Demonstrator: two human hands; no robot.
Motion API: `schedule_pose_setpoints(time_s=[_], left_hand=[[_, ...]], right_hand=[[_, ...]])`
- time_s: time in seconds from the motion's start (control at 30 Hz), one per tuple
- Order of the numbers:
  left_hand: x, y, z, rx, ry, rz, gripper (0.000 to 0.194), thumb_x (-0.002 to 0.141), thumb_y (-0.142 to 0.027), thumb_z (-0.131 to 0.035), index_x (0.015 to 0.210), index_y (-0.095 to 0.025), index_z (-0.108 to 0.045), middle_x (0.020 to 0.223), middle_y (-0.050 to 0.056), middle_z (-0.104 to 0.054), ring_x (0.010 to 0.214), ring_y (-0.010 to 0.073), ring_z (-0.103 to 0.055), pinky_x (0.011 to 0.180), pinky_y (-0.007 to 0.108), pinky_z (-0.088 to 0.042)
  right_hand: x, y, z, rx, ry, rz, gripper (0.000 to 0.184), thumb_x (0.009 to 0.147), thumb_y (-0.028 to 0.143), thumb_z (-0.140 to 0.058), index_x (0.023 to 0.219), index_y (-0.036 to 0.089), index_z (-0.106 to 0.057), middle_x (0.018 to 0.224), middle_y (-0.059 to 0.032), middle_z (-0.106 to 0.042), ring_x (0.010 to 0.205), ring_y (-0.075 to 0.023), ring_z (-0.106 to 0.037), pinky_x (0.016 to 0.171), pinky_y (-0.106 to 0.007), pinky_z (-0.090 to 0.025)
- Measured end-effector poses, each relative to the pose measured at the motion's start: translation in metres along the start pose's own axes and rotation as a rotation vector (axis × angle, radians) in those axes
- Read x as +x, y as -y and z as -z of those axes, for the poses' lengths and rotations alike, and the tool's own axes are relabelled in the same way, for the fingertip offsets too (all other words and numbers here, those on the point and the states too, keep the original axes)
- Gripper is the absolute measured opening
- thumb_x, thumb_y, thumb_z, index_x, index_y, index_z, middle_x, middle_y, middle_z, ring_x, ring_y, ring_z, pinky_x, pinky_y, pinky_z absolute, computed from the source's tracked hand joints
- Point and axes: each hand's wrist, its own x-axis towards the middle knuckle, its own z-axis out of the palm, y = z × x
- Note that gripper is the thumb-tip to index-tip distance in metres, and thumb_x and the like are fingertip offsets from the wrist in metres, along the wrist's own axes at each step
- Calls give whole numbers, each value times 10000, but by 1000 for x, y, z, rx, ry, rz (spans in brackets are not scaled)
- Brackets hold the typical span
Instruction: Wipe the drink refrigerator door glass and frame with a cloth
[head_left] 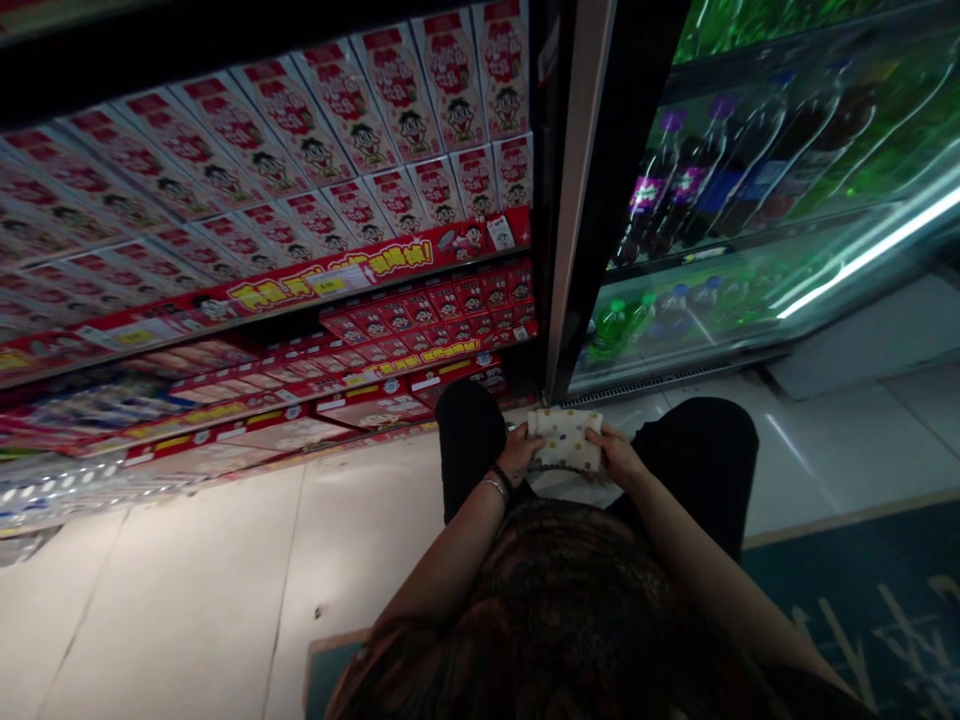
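Between my knees I hold a white cloth [564, 436] with a pattern of small coloured dots, stretched out by its two sides. My left hand [517, 455] grips the cloth's left edge, thumb on top; a dark band and a bracelet are on that wrist. At the right edge, my right hand [616, 454] pinches the cloth with its thumb over the upper face. The fingers beneath the cloth are hidden on both sides.
A shelf of red and white drink cartons [330, 110] rises ahead on the left, with smaller red boxes [435, 315] below. To the right stands a lit drinks fridge [675, 360] with several bottles [660, 185]. A green mat [862, 570] lies on the tiled floor [202, 580].
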Motion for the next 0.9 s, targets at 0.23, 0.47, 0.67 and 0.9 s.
schedule_pose_setpoints(time_s=[0.23, 0.47, 0.67, 0.9], left_hand=[[-2, 0, 1, 0, 9, 5, 588, 548, -228, -757, 1128, -149, -695, 1071, 115, -799, 878, 238, -748, 792, 328, -624], [4, 5, 5, 23, -8, -6, 613, 570, -235, -737, 1176, -151, -705, 1077, 109, -789, 900, 228, -742, 773, 296, -610], [10, 7, 9, 77, -67, -44, 781, 635, -262, -723, 1397, -143, -603, 1165, 123, -740, 922, 209, -725, 791, 292, -602], [16, 7, 14, 343, -190, -182, 751, 846, -245, -709, 1556, -201, -469, 1476, 178, -590, 1264, 250, -666, 1065, 391, -586]], right_hand=[[2, 0, -3, 8, -9, 6, 628, 667, 477, -977, 1185, 194, -760, 1054, -78, -823, 893, -302, -790, 767, -409, -683], [4, -3, 0, 30, -21, -11, 588, 700, 476, -977, 1179, 208, -765, 1066, -74, -825, 890, -292, -792, 761, -394, -689], [11, -5, 3, 47, -61, -19, 589, 725, 455, -975, 1209, 213, -744, 1093, -71, -824, 898, -278, -790, 766, -380, -690], [16, -8, 7, 57, -78, -33, 554, 738, 453, -957, 1183, 207, -736, 1116, -83, -820, 905, -279, -792, 746, -365, -691]])
